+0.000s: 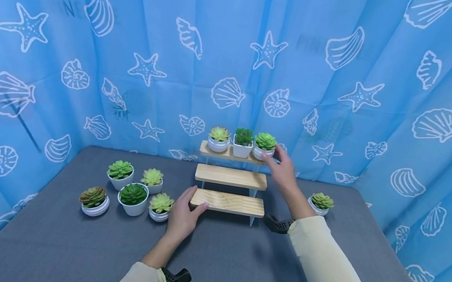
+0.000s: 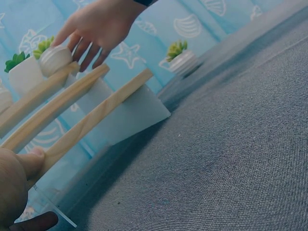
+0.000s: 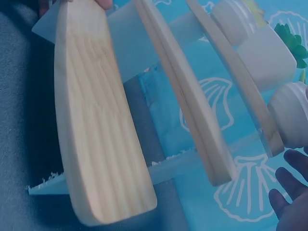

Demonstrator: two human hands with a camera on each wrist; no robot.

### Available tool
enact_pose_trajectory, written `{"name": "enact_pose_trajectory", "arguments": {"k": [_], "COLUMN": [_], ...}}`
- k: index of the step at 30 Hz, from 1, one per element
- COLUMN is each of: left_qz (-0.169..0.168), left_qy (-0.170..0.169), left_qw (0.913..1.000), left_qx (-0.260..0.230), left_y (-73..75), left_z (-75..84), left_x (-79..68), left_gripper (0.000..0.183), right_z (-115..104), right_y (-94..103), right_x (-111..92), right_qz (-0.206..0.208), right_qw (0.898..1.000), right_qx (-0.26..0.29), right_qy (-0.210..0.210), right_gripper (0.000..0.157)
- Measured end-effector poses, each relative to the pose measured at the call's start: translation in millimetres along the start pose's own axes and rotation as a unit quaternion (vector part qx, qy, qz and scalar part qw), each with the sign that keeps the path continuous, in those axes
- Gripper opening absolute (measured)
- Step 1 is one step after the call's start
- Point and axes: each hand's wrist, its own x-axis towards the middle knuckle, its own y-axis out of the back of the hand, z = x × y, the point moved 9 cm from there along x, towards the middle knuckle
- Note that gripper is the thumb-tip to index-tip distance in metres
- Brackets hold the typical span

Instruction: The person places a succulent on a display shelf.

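Observation:
A three-tier display stand with wooden shelves [image 1: 227, 202] and clear side panels [image 2: 139, 113] stands on the table. My left hand [image 1: 184, 216] grips the left end of its lowest shelf, thumb on the front edge. At the top shelf's right end, my right hand [image 1: 283, 170] holds a white round pot with a bright green succulent [image 1: 264, 142] between thumb and index finger. Its other fingers [image 2: 84, 50] are spread apart beside the pot. Left of that pot on the top shelf are a square pot with a dark green succulent [image 1: 243, 143] and a round pot with a pale succulent [image 1: 218, 140].
Several potted succulents [image 1: 132, 198] stand grouped on the grey tablecloth [image 1: 223, 269] left of the stand. One more potted succulent [image 1: 320, 203] is at the right. Behind the table hangs a blue curtain [image 1: 243, 30] with white shell prints.

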Motion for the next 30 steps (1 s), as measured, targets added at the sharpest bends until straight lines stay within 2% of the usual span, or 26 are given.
{"name": "enact_pose_trajectory", "arguments": {"k": [7,11,18,24,30], "left_qz": [0.0,0.001,-0.004,0.003,0.006], "left_qy": [0.003,0.0,-0.004,-0.021,-0.019], "left_qw": [1.0,1.0,1.0,0.9997,0.9998], "left_qx": [-0.006,-0.004,-0.006,-0.011,-0.01], "left_y": [0.8,0.7,-0.5,2.3,2.0], "left_z": [-0.2,-0.4,0.4,3.0,2.1], "left_x": [-0.2,0.2,0.1,-0.2,-0.6], "left_gripper": [0.062,0.062,0.062,0.062,0.062], "right_z": [2.7,3.8,14.1,27.0,39.4], "right_y": [15.0,26.8,52.5,73.5,93.3], "right_x": [-7.1,-9.4,-16.4,-23.6,-37.5], "right_qz": [0.017,0.036,0.066,0.097,0.136], "right_qw": [1.0,0.999,0.995,0.986,0.976], "right_qx": [0.0,-0.02,-0.067,-0.124,-0.158], "right_qy": [0.019,0.034,0.03,0.047,0.055], "right_gripper": [0.066,0.064,0.065,0.061,0.059]}}
